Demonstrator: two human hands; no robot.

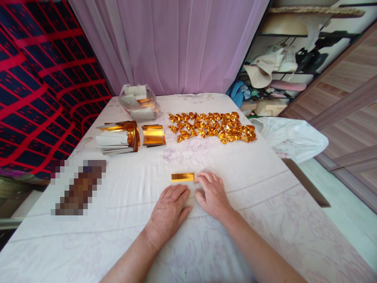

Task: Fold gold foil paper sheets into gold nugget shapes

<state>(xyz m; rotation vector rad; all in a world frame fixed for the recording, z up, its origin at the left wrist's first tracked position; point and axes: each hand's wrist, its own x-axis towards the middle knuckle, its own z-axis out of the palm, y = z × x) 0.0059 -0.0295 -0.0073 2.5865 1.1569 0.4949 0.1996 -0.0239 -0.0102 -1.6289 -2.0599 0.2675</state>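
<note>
A small folded strip of gold foil paper [182, 177] lies flat on the cloth in front of me. My left hand [171, 202] rests palm down just below the strip, fingers stretched out, holding nothing. At the strip's right end is my right hand [212, 193], its fingers slightly bent and apart, with the fingertips at or very near the foil's edge. Beyond them sit a short stack of gold foil sheets [154, 135] and a larger fanned pile of foil paper [118, 137]. Several folded gold foil pieces [212, 125] stand in rows at the back right.
A clear plastic bag [138, 102] of paper stands at the table's back left. A blurred-out object [81, 188] lies on the left of the floral tablecloth [132, 232]. Past the right edge are a white plastic bag [294, 137] and shelves [279, 70] with clothing.
</note>
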